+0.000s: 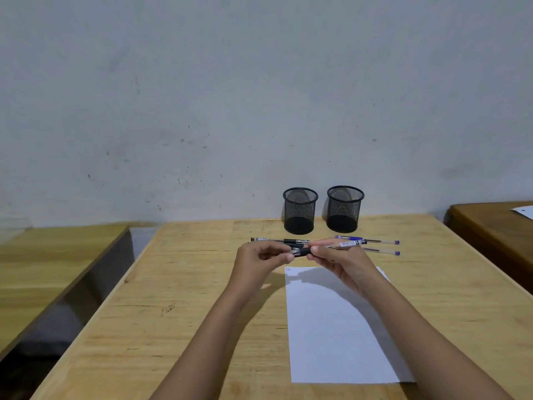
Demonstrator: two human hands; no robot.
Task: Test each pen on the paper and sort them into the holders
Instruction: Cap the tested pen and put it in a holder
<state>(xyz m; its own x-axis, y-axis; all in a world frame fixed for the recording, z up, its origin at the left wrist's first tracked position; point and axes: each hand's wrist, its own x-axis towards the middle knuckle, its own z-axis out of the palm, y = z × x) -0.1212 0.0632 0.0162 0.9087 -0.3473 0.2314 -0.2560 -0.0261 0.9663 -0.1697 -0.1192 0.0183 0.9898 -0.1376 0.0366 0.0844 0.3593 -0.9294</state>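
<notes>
Pen (302,252) level above paper (340,336): left hand (259,262) pinches one end, right hand (343,262) fingers grip barrel.

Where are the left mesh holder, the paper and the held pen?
left mesh holder (300,215), head view, on its mesh wall
paper (340,336), head view, on its bare middle
held pen (302,252), head view, on its black grip section

Our table (202,284) is pale, smooth wood. The left holder (300,210) and right holder (344,209) are black metal mesh. We see clear, shiny plastic pens (380,241) and matt paper (340,327).
</notes>
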